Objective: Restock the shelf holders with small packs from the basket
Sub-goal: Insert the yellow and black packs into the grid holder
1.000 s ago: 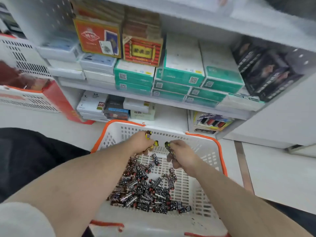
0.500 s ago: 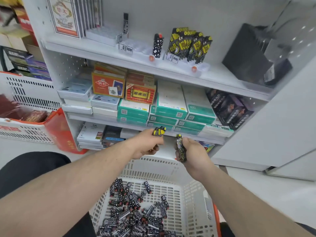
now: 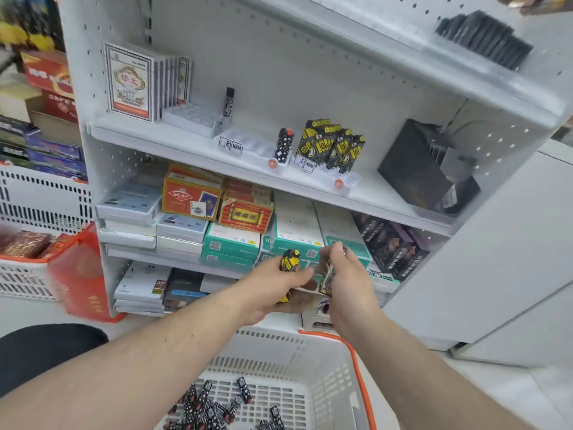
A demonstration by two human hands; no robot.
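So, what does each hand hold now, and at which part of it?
The left hand grips a yellow-and-black pack by its lower part; its top sticks out. The right hand grips a dark pack around its middle.

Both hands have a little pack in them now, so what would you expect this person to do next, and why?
Probably lift the left hand and its yellow-and-black pack up to the holder on the shelf above, where matching packs stand upright with open slots beside them. The right hand grips a second pack, likely to follow.
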